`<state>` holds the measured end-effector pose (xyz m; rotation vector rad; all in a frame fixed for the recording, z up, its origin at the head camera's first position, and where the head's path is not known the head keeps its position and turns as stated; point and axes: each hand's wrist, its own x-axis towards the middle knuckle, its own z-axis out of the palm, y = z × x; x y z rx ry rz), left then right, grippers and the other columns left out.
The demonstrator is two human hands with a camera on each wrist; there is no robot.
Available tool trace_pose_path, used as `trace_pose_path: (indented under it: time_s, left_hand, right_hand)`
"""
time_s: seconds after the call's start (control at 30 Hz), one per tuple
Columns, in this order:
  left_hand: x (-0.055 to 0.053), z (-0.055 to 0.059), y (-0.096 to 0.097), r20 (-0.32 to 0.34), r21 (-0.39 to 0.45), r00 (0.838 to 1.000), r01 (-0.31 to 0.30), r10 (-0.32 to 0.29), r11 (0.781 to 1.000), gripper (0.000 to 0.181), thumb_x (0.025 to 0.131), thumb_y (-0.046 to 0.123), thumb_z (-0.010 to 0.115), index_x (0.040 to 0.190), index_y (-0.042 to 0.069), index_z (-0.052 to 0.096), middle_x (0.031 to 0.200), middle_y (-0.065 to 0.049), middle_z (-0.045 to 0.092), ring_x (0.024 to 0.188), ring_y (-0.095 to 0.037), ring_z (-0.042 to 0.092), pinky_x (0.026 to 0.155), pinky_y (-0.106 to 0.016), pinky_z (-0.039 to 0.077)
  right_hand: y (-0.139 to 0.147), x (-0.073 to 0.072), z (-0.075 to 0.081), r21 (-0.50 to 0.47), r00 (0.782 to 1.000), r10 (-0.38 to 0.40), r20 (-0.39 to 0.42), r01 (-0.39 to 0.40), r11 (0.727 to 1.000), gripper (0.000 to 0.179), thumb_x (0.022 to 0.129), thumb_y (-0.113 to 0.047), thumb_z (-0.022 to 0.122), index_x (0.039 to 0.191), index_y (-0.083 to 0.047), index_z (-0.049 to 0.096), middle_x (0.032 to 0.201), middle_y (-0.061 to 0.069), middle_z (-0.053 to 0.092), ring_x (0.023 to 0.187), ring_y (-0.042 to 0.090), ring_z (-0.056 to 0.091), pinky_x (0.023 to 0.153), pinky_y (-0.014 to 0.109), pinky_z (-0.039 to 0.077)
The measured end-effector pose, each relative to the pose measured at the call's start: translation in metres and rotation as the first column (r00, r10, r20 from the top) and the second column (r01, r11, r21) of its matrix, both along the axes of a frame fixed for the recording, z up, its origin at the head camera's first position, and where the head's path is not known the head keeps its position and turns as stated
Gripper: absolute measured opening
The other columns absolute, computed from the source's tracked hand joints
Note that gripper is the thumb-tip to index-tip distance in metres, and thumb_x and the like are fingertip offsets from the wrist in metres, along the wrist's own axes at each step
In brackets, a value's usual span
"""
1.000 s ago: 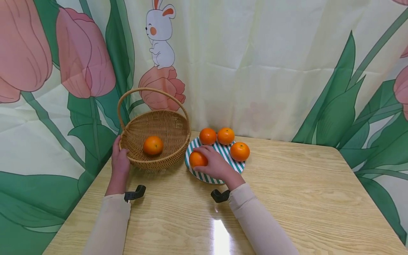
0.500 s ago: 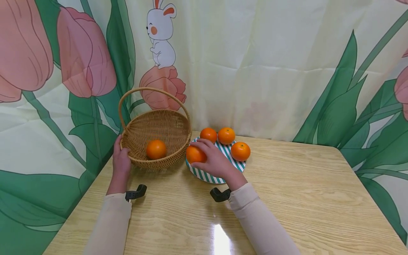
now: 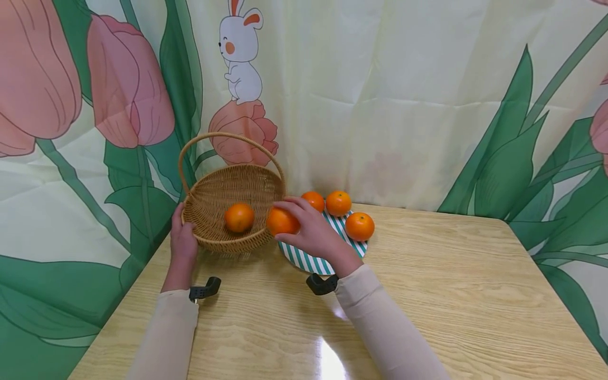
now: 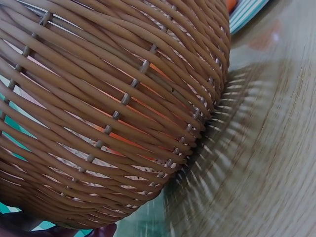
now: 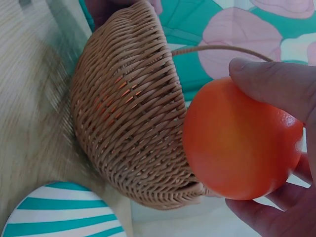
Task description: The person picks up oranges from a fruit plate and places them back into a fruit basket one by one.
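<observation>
My right hand [image 3: 311,232] grips an orange mandarin [image 3: 283,221] at the right rim of a wicker basket [image 3: 228,245]. In the right wrist view the thumb and fingers curl round this mandarin [image 5: 242,140], with the basket's woven side [image 5: 128,108] behind it. One mandarin [image 3: 239,218] lies inside the basket. My left hand [image 3: 183,237] holds the basket's left rim; in the left wrist view the woven wall fills most of the picture and fingers show at the lower left.
A green-and-white striped plate [image 3: 304,259] stands right of the basket. Three mandarins sit at its back and right: one [image 3: 313,200], another [image 3: 339,203] and a third [image 3: 359,227]. The basket's tall handle [image 3: 228,134] arches up. A printed curtain [image 3: 380,105] hangs behind the wooden table [image 3: 451,295].
My right hand has lifted the mandarin off the plate and carried it left to the basket's rim. The mandarin inside the basket has rolled to the right. My left hand keeps its hold.
</observation>
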<state>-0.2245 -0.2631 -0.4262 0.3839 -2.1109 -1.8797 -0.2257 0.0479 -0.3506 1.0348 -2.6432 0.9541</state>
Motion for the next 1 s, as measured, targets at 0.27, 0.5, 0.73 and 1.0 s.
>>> trace_pose_path:
  time_s: [0.27,0.5,0.73,1.0]
  left_hand:
    - [-0.002,0.001,0.002,0.008,0.014,1.0,0.007,-0.007,1.0,0.063,0.097,0.015,0.021,0.156,0.032,0.009,0.164,0.001,0.005,0.148,-0.031,0.017,0.116,-0.056,0.023]
    - [0.0,-0.001,0.002,0.001,0.006,1.0,0.013,-0.013,1.0,0.063,0.097,0.015,0.02,0.156,0.031,0.008,0.164,-0.003,0.004,0.147,-0.033,0.018,0.115,-0.056,0.024]
    - [0.0,-0.001,0.003,-0.001,0.008,1.0,0.013,-0.013,1.0,0.063,0.097,0.014,0.02,0.156,0.033,0.008,0.164,-0.001,0.005,0.147,-0.032,0.019,0.115,-0.055,0.024]
    - [-0.001,-0.001,0.004,-0.013,0.03,1.0,0.018,-0.018,0.999,0.064,0.097,0.012,0.021,0.156,0.031,0.008,0.164,-0.002,0.005,0.147,-0.033,0.019,0.115,-0.056,0.024]
  right_hand:
    - [-0.011,-0.006,0.006,-0.005,1.0,-0.019,-0.006,0.019,1.0,0.062,0.085,-0.038,0.073,0.14,-0.027,0.049,0.148,0.004,0.04,0.12,0.026,0.054,0.097,0.041,0.05]
    - [-0.022,-0.008,0.007,-0.005,1.0,-0.014,-0.003,0.014,1.0,0.062,0.085,-0.038,0.072,0.141,-0.025,0.048,0.15,0.006,0.037,0.12,0.028,0.055,0.097,0.041,0.05]
    - [-0.029,-0.012,0.009,0.02,0.999,-0.027,-0.017,0.027,0.999,0.064,0.085,-0.042,0.071,0.142,-0.028,0.046,0.151,0.004,0.037,0.12,0.028,0.055,0.098,0.041,0.05]
    - [-0.038,-0.019,0.007,0.018,1.0,-0.024,0.0,0.024,1.0,0.064,0.085,-0.045,0.07,0.142,-0.031,0.045,0.151,0.002,0.036,0.123,0.033,0.05,0.097,0.042,0.05]
